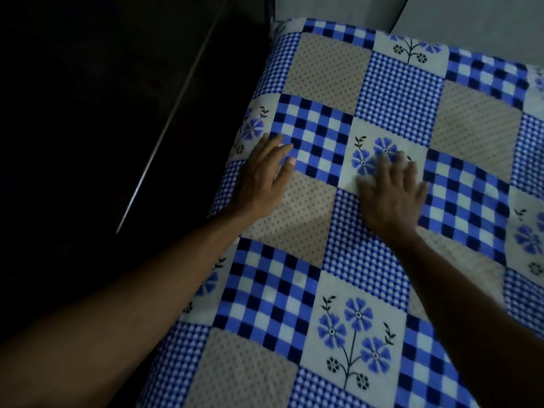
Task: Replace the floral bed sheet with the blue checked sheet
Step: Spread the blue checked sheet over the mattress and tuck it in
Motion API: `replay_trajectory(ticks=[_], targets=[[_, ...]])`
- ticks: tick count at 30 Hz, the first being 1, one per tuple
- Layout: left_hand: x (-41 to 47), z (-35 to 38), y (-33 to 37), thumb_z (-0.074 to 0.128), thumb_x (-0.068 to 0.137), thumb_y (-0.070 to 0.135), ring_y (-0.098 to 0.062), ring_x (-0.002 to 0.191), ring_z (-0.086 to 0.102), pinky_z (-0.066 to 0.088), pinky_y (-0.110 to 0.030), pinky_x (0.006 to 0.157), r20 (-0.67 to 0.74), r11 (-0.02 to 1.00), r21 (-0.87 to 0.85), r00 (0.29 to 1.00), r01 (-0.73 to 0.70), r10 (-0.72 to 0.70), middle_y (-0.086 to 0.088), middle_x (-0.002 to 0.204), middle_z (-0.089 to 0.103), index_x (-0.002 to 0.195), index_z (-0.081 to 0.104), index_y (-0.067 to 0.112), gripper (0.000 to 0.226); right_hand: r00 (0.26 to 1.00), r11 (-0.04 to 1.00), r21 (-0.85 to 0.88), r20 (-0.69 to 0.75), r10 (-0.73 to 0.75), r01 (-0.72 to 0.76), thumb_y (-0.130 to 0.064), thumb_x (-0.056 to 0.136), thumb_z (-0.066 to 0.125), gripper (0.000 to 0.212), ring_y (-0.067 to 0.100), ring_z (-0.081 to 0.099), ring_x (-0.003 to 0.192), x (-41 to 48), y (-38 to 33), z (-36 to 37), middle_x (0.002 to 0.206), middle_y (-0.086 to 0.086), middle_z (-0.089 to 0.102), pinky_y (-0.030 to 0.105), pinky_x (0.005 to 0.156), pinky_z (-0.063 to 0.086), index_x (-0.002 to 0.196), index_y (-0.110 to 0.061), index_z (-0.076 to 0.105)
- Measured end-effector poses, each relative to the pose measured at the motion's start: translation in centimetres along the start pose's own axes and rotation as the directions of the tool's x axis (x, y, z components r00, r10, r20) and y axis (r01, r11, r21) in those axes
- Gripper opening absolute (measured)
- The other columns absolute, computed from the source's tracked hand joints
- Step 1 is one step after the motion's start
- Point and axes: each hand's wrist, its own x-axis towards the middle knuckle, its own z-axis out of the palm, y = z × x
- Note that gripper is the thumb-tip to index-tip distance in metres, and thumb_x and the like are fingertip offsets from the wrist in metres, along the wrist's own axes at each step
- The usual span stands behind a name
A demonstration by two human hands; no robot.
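Head view: off the bed's left side all is dark, bar a thin pale strip [164, 125] slanting through the gloom. The left hand [263, 178] lies flat, fingers straight, holding nothing, close to that edge of the soft blue checked patchwork sheet [279, 290], which covers the mattress. The right hand [393, 195], blurred, presses flat with fingers spread on a flower square. Pushing leftward could slide cloth over the edge; uneven strokes might ruck it between the hands. No floral sheet shows.

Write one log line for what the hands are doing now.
sheet: spread on bed | left hand: flat on sheet | right hand: flat on sheet
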Motion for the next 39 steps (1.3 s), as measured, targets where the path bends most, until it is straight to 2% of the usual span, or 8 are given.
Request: replay_trajectory(ticks=[5, 15, 20, 25, 31, 35, 37, 39], targets=[[-6.8, -0.9, -0.3, 0.028, 0.104, 0.043, -0.028, 0.148, 0.024, 0.019, -0.046, 0.121, 0.122, 0.991, 0.133, 0.992, 0.018, -0.034, -0.010, 0.154, 0.039, 0.143, 0.049, 0.008, 0.057, 0.930, 0.933, -0.042, 0.109, -0.351, 0.357, -0.064, 0.099, 0.005, 0.071, 0.030, -0.015, 0.152, -9.6, -8.3, 4.5, 0.166, 0.004, -0.015, 0.063, 0.119, -0.006, 0.159, -0.027, -0.007], [-30.5, -4.3, -3.8, 0.030, 0.106, 0.037, -0.028, 0.149, 0.024, 0.027, -0.048, 0.118, 0.038, 0.945, 0.303, 0.990, 0.120, -0.138, -0.014, 0.161, 0.024, 0.152, 0.027, 0.002, 0.058, 0.660, 0.679, 0.252, 0.167, -0.733, 0.690, -0.044, 0.103, 0.034, 0.058, 0.027, 0.002, 0.154, -26.4, -9.3, 7.5, 0.167, 0.003, 0.013, 0.057, 0.121, 0.006, 0.157, -0.023, 0.027], [-38.7, -5.2, -4.0, 0.021, 0.102, 0.049, -0.029, 0.149, 0.022, 0.021, -0.046, 0.121, 0.028, 0.895, 0.263, 0.925, 0.359, -0.379, -0.012, 0.162, 0.019, 0.156, 0.018, 0.006, 0.069, 0.918, 0.908, 0.165, 0.024, -0.395, 0.386, -0.042, 0.105, 0.037, 0.052, 0.029, 0.013, 0.153, -27.2, -0.1, 5.8, 0.164, 0.007, 0.022, 0.057, 0.122, 0.013, 0.152, -0.021, 0.034], [-43.4, -5.4, -2.5, 0.014, 0.096, 0.062, -0.026, 0.150, 0.017, 0.012, -0.035, 0.122, -0.026, 0.824, 0.133, 0.833, 0.551, -0.553, -0.010, 0.163, 0.017, 0.156, 0.015, 0.008, 0.081, 0.942, 0.946, 0.074, 0.093, -0.323, 0.317, -0.053, 0.106, 0.019, 0.062, 0.026, -0.010, 0.154, -29.6, 1.9, 6.4, 0.168, 0.001, -0.003, 0.058, 0.121, -0.007, 0.160, -0.024, 0.008], [-45.0, -5.8, 1.3, 0.024, 0.104, 0.048, -0.028, 0.148, 0.022, 0.016, -0.035, 0.122, -0.207, 0.878, 0.092, 0.872, 0.469, -0.444, -0.015, 0.158, 0.030, 0.151, 0.031, 0.002, 0.066, 0.674, 0.707, 0.090, 0.237, -0.699, 0.702, -0.058, 0.103, 0.012, 0.066, 0.027, -0.020, 0.151, -38.9, -6.6, 9.9, 0.166, 0.001, -0.015, 0.059, 0.119, -0.013, 0.159, -0.027, -0.006], [-43.7, -6.4, 3.6, 0.024, 0.104, 0.043, -0.021, 0.150, 0.019, 0.015, -0.031, 0.122, -0.186, 0.899, 0.089, 0.894, 0.429, -0.408, -0.009, 0.159, 0.030, 0.151, 0.034, 0.009, 0.059, 0.384, 0.456, 0.120, 0.381, -0.841, 0.882, -0.054, 0.103, 0.024, 0.063, 0.027, -0.016, 0.152, -46.1, -8.8, 11.5, 0.168, -0.001, 0.005, 0.057, 0.117, -0.018, 0.159, -0.028, 0.017], [-43.0, -6.3, 4.1, 0.025, 0.104, 0.044, -0.023, 0.149, 0.021, 0.017, -0.033, 0.122, -0.144, 0.913, 0.116, 0.916, 0.392, -0.375, -0.009, 0.158, 0.032, 0.150, 0.036, 0.009, 0.059, 0.267, 0.388, 0.276, 0.389, -0.882, 0.879, -0.052, 0.104, 0.028, 0.057, 0.025, 0.000, 0.154, -47.8, -7.9, 11.3, 0.164, -0.003, 0.022, 0.052, 0.119, -0.019, 0.155, -0.026, 0.030], [-42.4, -5.7, 4.2, 0.023, 0.104, 0.049, -0.027, 0.147, 0.026, 0.022, -0.039, 0.121, -0.089, 0.928, 0.168, 0.943, 0.333, -0.322, -0.013, 0.155, 0.037, 0.147, 0.041, 0.006, 0.063, 0.323, 0.398, 0.508, 0.232, -0.917, 0.764, -0.038, 0.103, 0.044, 0.045, 0.027, 0.038, 0.142, -48.1, -5.8, 10.2, 0.148, 0.003, 0.052, 0.045, 0.123, 0.007, 0.142, -0.018, 0.054]])
